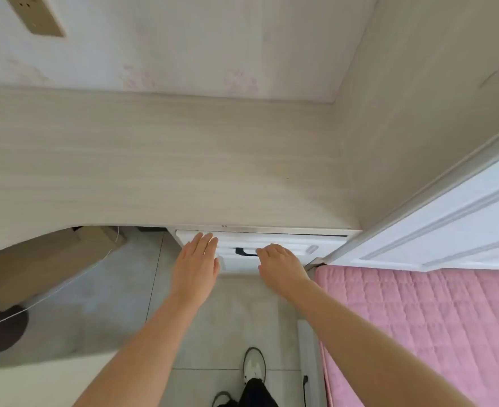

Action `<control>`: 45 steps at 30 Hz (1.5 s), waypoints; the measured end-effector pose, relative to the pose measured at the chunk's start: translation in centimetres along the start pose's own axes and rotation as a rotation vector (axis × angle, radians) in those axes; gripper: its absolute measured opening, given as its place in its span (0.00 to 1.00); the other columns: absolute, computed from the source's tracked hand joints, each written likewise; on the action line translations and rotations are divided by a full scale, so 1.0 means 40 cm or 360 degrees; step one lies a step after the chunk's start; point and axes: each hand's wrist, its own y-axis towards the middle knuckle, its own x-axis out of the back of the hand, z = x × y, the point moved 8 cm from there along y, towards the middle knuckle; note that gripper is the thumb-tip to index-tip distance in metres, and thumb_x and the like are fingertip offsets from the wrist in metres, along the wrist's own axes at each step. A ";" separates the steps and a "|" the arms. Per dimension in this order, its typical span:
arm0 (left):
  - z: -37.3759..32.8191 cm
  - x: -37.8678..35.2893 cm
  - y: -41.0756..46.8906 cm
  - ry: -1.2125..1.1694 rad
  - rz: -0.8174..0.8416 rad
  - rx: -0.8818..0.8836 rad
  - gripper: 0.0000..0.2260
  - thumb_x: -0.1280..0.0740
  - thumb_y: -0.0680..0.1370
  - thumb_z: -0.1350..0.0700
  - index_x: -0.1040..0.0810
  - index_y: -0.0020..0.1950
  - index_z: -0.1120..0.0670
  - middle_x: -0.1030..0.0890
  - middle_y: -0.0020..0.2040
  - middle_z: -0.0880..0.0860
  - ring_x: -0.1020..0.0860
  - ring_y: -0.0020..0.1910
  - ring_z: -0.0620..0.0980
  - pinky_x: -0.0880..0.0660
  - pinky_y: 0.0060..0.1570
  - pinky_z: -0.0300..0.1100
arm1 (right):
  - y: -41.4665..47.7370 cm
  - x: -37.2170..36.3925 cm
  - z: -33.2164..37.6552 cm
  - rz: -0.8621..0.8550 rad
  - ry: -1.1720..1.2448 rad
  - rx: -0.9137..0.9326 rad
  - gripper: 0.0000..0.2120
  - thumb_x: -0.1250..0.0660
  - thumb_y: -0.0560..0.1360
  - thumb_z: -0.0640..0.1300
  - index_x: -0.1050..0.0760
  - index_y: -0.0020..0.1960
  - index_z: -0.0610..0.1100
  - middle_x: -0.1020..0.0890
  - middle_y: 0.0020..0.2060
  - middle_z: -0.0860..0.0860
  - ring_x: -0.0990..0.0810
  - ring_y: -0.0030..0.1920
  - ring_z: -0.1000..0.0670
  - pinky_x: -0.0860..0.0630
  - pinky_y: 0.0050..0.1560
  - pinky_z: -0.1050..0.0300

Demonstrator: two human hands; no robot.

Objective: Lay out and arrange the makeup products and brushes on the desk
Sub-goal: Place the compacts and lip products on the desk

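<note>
The left hand (196,259) is laid flat against the front of a white drawer (289,241), its fingers straight and pressed together. The drawer's dark handle (243,252) is gripped by the right hand (280,264), fingers curled round it. The drawer is set just under the front edge of the pale wooden desk (183,171), beside a pink quilt (418,318).

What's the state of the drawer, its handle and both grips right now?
drawer: shut or nearly shut; cannot tell which.
handle: right end under curled fingers, rest showing.
left grip: fingers straight, flat at the drawer's left end.
right grip: fingers curled on the handle.
</note>
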 end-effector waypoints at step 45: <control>0.012 -0.151 0.004 -0.0284 -0.0041 0.0140 0.14 0.27 0.71 0.60 0.26 0.54 0.57 0.21 0.57 0.54 0.24 0.61 0.54 0.37 0.69 0.57 | -0.030 -0.002 -0.050 -0.0576 0.0133 -0.0134 0.20 0.30 0.61 0.28 0.20 0.52 0.41 0.18 0.47 0.46 0.21 0.47 0.41 0.23 0.44 0.49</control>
